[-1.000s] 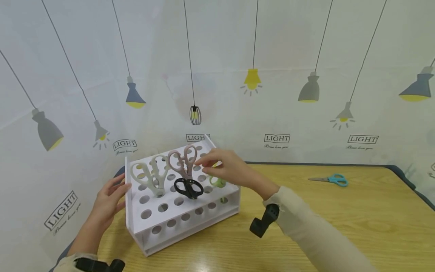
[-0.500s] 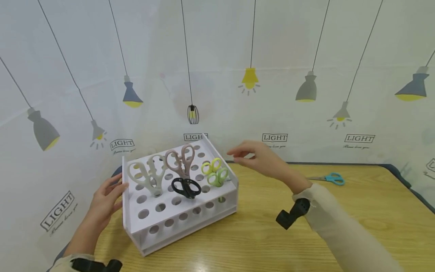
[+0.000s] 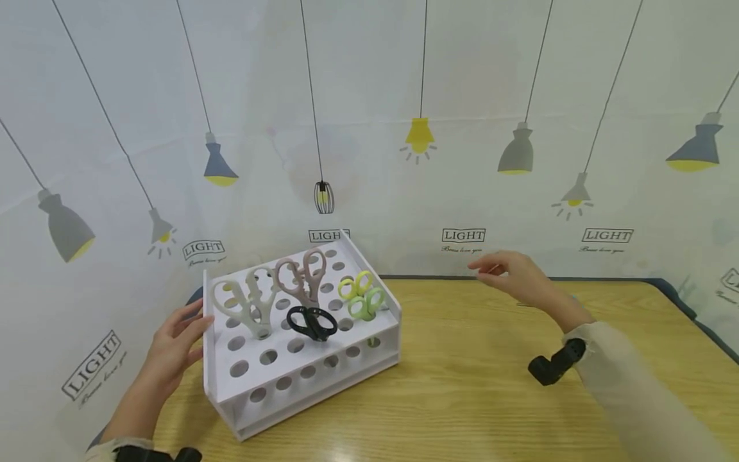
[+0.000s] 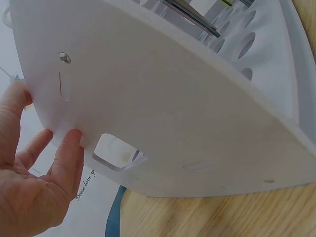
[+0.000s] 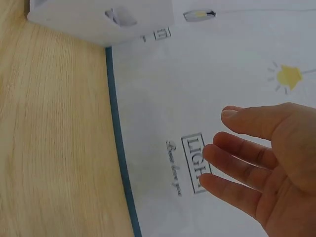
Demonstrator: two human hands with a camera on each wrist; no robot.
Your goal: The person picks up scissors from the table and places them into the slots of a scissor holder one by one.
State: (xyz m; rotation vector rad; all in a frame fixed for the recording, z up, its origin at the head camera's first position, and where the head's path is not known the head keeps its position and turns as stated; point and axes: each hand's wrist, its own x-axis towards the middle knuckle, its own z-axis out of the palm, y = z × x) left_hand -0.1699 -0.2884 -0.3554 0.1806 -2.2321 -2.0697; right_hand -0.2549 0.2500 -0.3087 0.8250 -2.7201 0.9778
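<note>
In the head view, the white hole-rack (image 3: 252, 372) stands at the left of the table. Scissors stand handles-up in its holes: a pale grey-green pair (image 3: 258, 314), a dusty-pink pair (image 3: 306, 296), a black pair (image 3: 314, 324), a small yellow pair (image 3: 355, 292) and a green pair (image 3: 364, 307). My left hand (image 3: 170, 350) rests its fingertips against the rack's left side panel (image 4: 148, 98). My right hand (image 3: 516, 279), fingers loosely bent and holding nothing, is in the air right of the rack. It mostly hides the blue-handled scissors (image 3: 574, 297) lying behind it.
The wooden table (image 3: 462, 385) reaches from the rack to the right. Behind its dark edge hangs a white cloth (image 3: 369, 160) printed with lamps. Steel blades (image 4: 195, 17) show inside the rack in the left wrist view.
My right hand has left the small yellow scissors in the rack and moved right, toward the blue scissors, which it now covers. The left hand keeps its place on the rack.
</note>
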